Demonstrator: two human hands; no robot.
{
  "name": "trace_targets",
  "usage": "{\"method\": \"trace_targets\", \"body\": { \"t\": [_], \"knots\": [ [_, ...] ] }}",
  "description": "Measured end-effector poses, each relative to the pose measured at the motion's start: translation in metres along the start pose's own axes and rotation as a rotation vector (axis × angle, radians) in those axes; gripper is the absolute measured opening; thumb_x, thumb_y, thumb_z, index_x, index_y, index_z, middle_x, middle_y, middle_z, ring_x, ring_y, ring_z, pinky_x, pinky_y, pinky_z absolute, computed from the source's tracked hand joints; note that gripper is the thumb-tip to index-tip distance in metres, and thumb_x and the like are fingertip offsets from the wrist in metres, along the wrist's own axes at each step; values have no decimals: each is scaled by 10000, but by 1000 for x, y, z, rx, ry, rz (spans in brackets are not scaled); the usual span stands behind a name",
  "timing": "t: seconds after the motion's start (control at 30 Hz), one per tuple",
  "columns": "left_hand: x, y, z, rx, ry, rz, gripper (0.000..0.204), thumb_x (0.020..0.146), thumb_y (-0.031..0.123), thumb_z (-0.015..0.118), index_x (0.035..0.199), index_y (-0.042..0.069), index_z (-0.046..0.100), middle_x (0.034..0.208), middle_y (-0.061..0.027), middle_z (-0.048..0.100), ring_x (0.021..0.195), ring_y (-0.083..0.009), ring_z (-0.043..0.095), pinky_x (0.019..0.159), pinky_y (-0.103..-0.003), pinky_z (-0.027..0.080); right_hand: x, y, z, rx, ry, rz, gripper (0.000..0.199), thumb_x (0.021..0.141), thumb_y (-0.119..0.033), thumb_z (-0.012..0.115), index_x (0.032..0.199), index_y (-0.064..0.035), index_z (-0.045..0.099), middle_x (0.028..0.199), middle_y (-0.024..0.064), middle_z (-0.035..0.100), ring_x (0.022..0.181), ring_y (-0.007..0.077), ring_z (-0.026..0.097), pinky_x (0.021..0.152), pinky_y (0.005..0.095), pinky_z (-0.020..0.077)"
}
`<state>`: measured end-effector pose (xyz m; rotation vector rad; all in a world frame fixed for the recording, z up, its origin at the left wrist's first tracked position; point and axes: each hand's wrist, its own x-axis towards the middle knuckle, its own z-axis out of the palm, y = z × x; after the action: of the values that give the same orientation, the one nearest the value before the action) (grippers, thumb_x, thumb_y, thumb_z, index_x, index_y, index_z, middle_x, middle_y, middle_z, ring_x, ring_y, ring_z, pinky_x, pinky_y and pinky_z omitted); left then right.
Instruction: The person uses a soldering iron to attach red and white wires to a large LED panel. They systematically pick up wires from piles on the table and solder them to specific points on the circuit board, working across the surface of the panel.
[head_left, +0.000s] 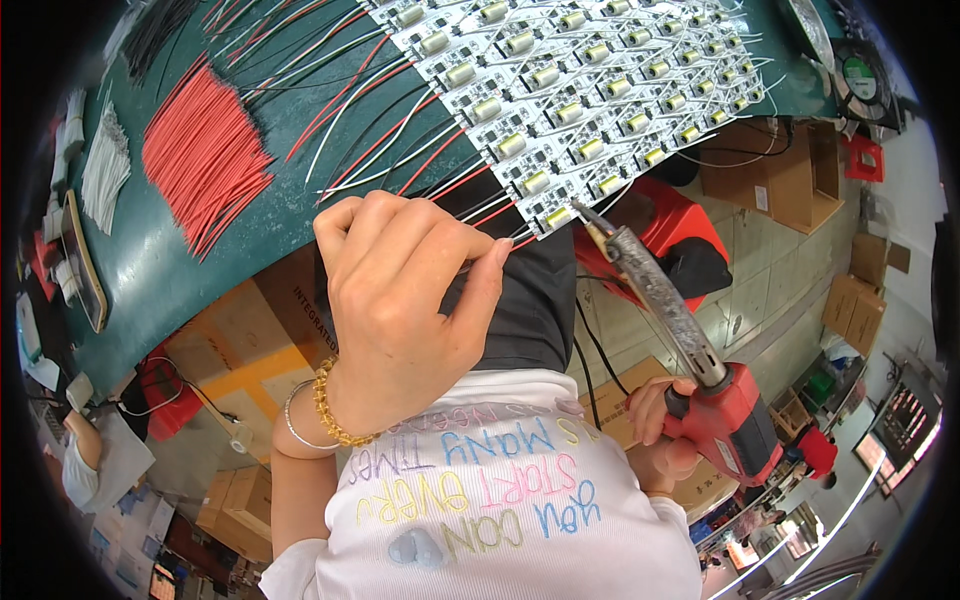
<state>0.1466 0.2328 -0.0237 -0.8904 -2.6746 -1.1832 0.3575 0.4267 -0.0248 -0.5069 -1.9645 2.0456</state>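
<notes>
A white panel of joined circuit boards (550,130), carrying rows of small gold cylindrical parts, lies over the table's front edge. Red, black and white wires (440,150) stick out along its left side. My left hand (400,285) is at the panel's near corner, thumb and index finger pinched on a thin wire whose end reaches the board edge; its colour is partly hidden. Gripped in my right hand (660,425) is a red and black soldering gun (735,425), angled up and left. Its tip rests at or just above the corner board; contact cannot be made out.
On the green table (190,290) lie a bundle of red wires (205,150), white wires (106,168), black wires (160,35) and a phone-like slab (83,262). A red stool (650,225) and cardboard boxes (770,175) stand below. Black cables hang beside my lap.
</notes>
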Motion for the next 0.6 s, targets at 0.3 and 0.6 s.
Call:
{"method": "trace_targets", "body": {
  "t": [0.3, 0.6],
  "knots": [
    [-4, 2, -20, 36, -64, -42, 119, 699, 51, 753, 729, 70, 639, 698, -30, 576, 716, -230, 532, 764, -341, 356, 20, -4, 3, 56, -6, -100, 764, 842, -600, 613, 1278, -5, 415, 518, -22, 486, 409, 130, 478, 441, 283, 406],
    [10, 16, -54, -106, 22, -130, 155, 655, 0, 721, 773, 52, 634, 743, -51, 604, 734, -227, 547, 715, -352, 383, 22, -16, 4, 54, 33, -91, 758, 838, -594, 621, 1282, -13, 421, 511, -9, 484, 417, 138, 480, 447, 292, 399]
  ]
}}
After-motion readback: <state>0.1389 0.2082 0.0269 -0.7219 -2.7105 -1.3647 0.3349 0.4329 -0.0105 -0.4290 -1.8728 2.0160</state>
